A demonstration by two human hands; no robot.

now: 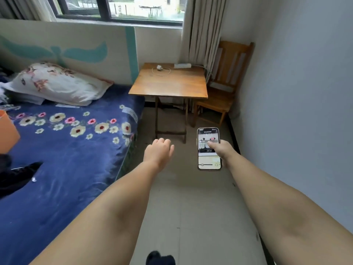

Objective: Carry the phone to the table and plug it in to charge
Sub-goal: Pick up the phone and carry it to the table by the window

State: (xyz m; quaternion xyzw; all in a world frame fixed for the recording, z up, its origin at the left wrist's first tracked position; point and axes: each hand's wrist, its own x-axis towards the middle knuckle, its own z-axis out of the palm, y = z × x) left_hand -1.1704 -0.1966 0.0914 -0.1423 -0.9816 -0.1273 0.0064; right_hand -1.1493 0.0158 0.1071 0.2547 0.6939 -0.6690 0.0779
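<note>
My right hand grips a phone with its screen lit and facing up, thumb across the glass. It hovers over the floor, short of the small wooden table ahead. On the table's far side lie a white charger plug with a coiled cable and a white power strip. My left hand reaches forward beside the phone, fingers loosely curled, holding nothing.
A bed with a blue flowered sheet and a pillow fills the left. A wooden chair stands right of the table against the wall. A strip of tiled floor runs between bed and wall. An orange box sits on the bed.
</note>
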